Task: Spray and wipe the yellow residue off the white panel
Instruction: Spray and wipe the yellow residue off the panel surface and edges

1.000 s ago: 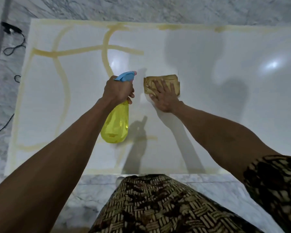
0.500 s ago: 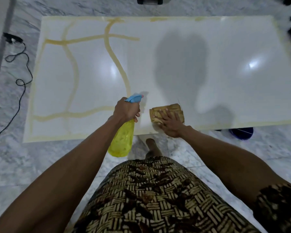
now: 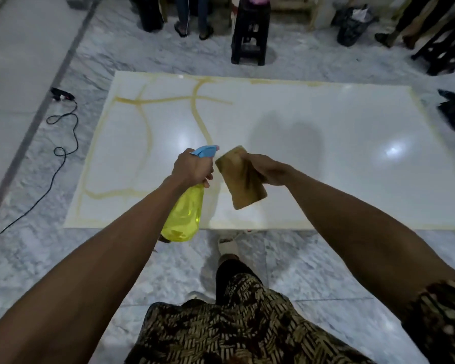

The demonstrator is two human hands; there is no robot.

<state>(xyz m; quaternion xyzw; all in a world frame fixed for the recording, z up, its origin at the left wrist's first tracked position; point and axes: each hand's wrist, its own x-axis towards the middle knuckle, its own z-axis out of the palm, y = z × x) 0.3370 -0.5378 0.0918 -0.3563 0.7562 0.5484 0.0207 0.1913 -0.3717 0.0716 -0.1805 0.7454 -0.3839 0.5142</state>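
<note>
- The left hand (image 3: pixel 193 168) grips the yellow spray bottle (image 3: pixel 184 214).
- The right hand (image 3: pixel 269 168) holds the brown cloth (image 3: pixel 243 179), lifted above the white panel (image 3: pixel 326 166).
- Yellow residue (image 3: pixel 147 132) lies on the panel's left part.

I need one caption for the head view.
Left hand holds spray bottle, right hand lifts cloth above streaked white panel.

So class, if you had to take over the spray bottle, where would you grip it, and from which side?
Grip the spray bottle at its narrow neck just under the blue trigger head, where the left hand holds it now. Come from behind, opposite the nozzle: the wide yellow body hangs below, and a finger can likely reach the trigger.
</note>
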